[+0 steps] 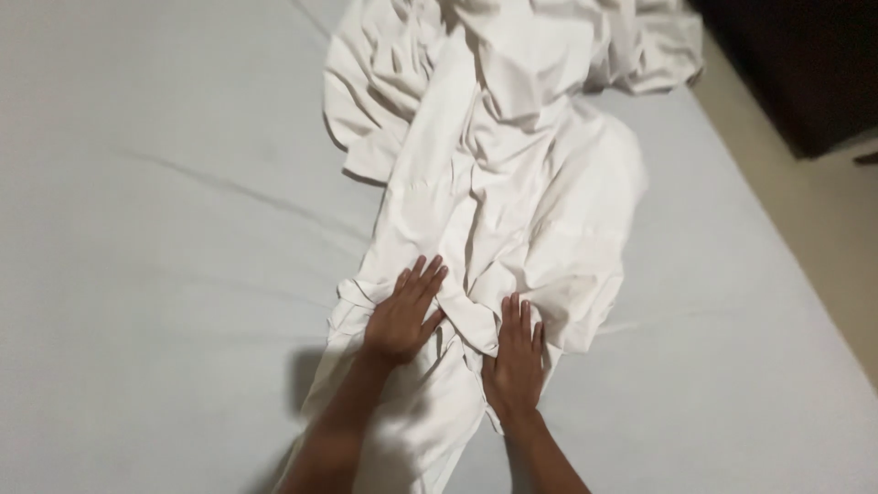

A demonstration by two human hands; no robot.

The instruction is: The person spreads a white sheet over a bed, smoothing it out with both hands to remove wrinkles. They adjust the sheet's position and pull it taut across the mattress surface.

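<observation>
A crumpled white sheet (512, 165) lies in a long heap down the middle of a bed covered with a pale grey fitted sheet (155, 229). My left hand (404, 313) presses flat on the near part of the white sheet, fingers spread. My right hand (516, 352) lies flat beside it on the same cloth, fingers together and pointing away from me. Neither hand grips the fabric. The heap's far end bunches up at the top of the view.
The bed's right edge (777, 238) runs diagonally, with beige floor (823, 210) beyond it. A dark piece of furniture (805, 64) stands at the top right corner.
</observation>
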